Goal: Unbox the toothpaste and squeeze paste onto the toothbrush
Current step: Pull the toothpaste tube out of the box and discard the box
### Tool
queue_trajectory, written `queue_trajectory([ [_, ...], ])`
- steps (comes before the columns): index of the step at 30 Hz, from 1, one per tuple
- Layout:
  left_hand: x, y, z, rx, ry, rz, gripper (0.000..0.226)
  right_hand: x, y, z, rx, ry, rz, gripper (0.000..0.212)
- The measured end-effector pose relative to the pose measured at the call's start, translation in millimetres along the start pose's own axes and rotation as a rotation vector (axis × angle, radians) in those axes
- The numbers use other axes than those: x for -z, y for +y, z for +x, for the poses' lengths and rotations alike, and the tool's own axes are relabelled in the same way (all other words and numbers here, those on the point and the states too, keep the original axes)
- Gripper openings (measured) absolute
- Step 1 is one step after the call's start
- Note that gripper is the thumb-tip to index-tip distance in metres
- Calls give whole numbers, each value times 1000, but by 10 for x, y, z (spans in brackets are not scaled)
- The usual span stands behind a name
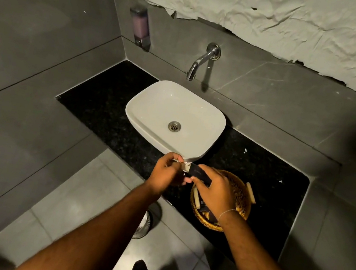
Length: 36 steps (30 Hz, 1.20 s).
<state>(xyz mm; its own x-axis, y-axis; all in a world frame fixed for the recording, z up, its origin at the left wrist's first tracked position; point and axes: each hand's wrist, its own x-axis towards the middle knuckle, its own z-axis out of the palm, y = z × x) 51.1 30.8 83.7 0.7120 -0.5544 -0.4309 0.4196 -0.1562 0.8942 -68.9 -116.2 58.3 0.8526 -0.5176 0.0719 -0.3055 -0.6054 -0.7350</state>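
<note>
Step in hand: unboxing. The small dark rectangular cardboard toothpaste box (198, 175) is held in the air over the front edge of the black speckled stone counter (106, 108), just in front of the white rounded ceramic basin (145, 96).
Right hand (214, 191): fingers curled narrow around the body of the box, thumb on its near side; it holds the box steady.
Left hand (167, 170): fingertips (179, 158) pinched on the pale end flap (185, 165) of the box, which stands open; whether they also grip something drawn from the box cannot be told.
Toothpaste tube: not visible; judged to be inside the box.
Toothbrush: not identifiable. The round woven wicker basket (242, 192) under the right wrist holds pale stick-like items (251, 192) and dark packets (205, 211); none can be confirmed as the brush.
Progress: early. Flap open, no paste dispensed.
Risk 1: the tube drops to the grey tiled floor (81, 201). Cause: the box is held partly beyond the counter edge with its open end tilted away.
Risk 2: the flap tears. Cause: pulling the thin card sideways against a firm right-hand grip.
Risk 3: the box crushes onto the tube. Cause: excessive squeeze by the right hand.
Risk 4: the basket is knocked. Cause: the right wrist hangs directly above its rim.
Lighting: dim; fine detail at the flap is unclear.
</note>
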Motion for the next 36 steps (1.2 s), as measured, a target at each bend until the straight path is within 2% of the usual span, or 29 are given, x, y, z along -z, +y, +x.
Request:
queue_trajectory([
  [3, 32, 13, -49, 74, -34, -109, 26, 8, -13, 25, -2, 54, 3, 42],
  [7, 28, 52, -66, 50, -47, -116, 30, 27, -122, 83, -249, 7, 325, 21],
  [9, 32, 76, -81, -5, -50, -8, 32, 70, -155, 110, -390, 22, 566, 13],
  [11, 57, 74, -124, -38, -142, 118, 39, 158, -173, 109, -570, 13, 827, 17],
  [12, 75, 66, -148, -48, -207, 199, 47, 195, -161, 108, -631, -2, 926, 29],
  [14, 123, 38, -183, -73, -311, 446, 65, 239, -106, 108, -710, -22, 1047, 63],
  [15, 147, 51, -197, -86, -341, 563, 67, 255, -83, 109, -744, -37, 1081, 70],
  [19, 271, 165, -277, -168, -328, 705, 44, 268, 54, 44, -881, -160, 1171, 46],
  [22, 323, 286, -351, -253, -327, 770, 42, 239, 173, -37, -1011, -59, 1261, 43],
  [26, 250, 447, -420, -270, -286, 600, 46, 109, 175, -118, -1129, -28, 1304, 23],
  [31, 120, 575, -494, -356, -200, 353, 57, -103, 91, -200, -1234, -105, 1397, 32],
  [36, 80, 597, -559, -427, -132, 328, 40, -219, 93, -270, -1218, -170, 1384, 33],
])
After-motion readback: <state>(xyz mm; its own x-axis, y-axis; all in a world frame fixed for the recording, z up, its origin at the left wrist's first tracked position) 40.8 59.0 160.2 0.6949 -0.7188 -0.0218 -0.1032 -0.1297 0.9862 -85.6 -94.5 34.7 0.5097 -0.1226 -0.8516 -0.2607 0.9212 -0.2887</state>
